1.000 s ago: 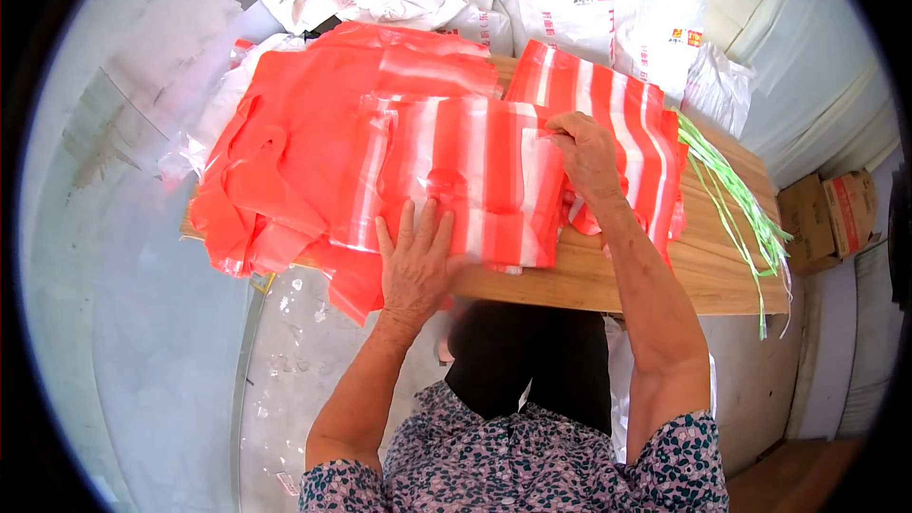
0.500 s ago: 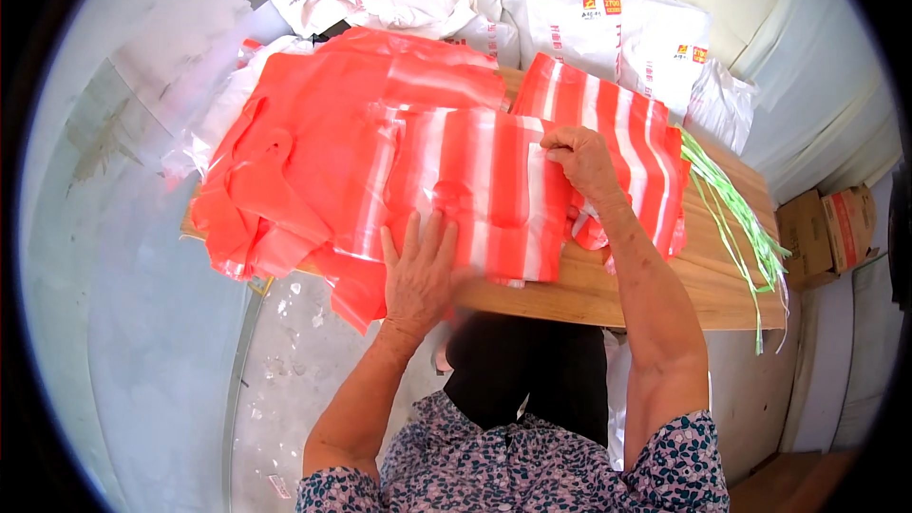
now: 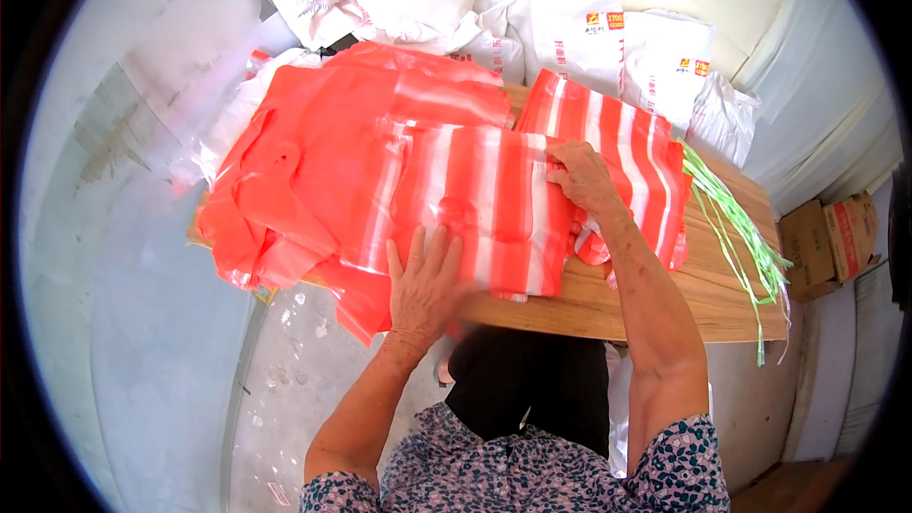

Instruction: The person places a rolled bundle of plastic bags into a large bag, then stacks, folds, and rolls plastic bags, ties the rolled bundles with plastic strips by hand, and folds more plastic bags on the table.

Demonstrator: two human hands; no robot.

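Observation:
A red-and-white striped plastic bag (image 3: 486, 185) lies flat before me, apparently on top of others. My left hand (image 3: 423, 280) rests on its near left part, fingers spread and pointing away from me. At the bag's upper right edge, my right hand (image 3: 584, 176) has its fingers curled in and pinches the film; the fingertips are partly hidden. To the left spreads a crumpled heap of red plastic bags (image 3: 323, 147), which runs up against the striped one. A second stack of striped bags (image 3: 638, 157) lies slanted just beyond my right wrist.
Everything lies on a wooden table (image 3: 703, 299) whose near edge is in front of my legs. Green plastic strips (image 3: 741, 214) hang over its right end. Stuffed white sacks (image 3: 575, 33) line the far side. Cardboard boxes (image 3: 812, 242) stand at the far right.
The whole scene sits slightly lower in the picture. My right fingers have slid a little nearer along the bag's edge and look more curled. My left hand stays flat in the same place.

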